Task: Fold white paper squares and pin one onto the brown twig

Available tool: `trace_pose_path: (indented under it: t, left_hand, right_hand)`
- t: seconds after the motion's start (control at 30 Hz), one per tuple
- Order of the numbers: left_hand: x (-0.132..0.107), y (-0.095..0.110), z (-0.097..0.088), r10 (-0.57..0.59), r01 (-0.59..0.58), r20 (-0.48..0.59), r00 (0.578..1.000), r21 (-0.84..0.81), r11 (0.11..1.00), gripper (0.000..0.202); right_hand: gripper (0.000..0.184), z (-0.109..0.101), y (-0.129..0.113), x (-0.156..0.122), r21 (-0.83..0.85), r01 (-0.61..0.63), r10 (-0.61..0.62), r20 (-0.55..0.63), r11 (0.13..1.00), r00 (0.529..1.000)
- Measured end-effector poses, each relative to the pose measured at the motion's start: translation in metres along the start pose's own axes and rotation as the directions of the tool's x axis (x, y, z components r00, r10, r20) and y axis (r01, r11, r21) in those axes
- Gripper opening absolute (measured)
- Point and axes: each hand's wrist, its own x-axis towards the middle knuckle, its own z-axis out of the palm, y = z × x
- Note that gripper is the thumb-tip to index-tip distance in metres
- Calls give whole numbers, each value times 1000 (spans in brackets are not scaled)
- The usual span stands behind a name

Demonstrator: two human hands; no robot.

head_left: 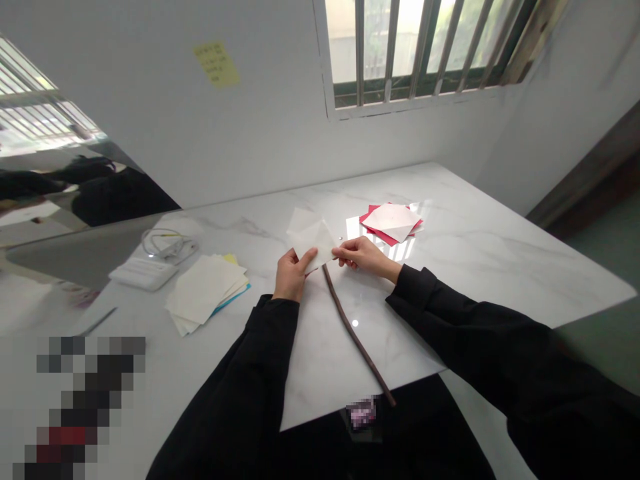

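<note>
Between my two hands, above the marble-patterned table, is a folded sheet of white paper point(319, 241). My left hand point(293, 272) pinches its lower left side, thumb on top. With fingertips closed, my right hand point(364, 256) grips its right edge. Below the paper a thin brown stick point(353, 327) runs toward me and reaches past the table's front edge. Its upper end is hidden by the paper. Another pale sheet point(299, 223) shows behind the folded one; whether the two are joined I cannot tell.
On the left lies a stack of cream paper point(203, 293) with yellow and blue sheets, beside a white box point(143, 272) with a coiled cable point(170, 245). Red and white paper point(393, 221) lies at the back right. A yellow note point(217, 63) hangs on the wall near a barred window point(420, 50).
</note>
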Motion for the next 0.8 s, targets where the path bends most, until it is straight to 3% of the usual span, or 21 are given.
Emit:
trace_pose_path:
  t: [0.2,0.47,0.8]
  left_hand:
    - [3,-5,-2,11,-11,13,1000,8,1000,59]
    - [0,-10,-2,-51,47,96,994,51,998,57]
    - [1,-5,0,22,-23,44,999,34,999,59]
  right_hand:
    - [48,0,1,0,-36,5,-2,78,999,997]
    - [55,1,-3,-3,-119,58,-54,36,991,998]
    - [55,2,-7,-5,-120,64,-56,62,991,996]
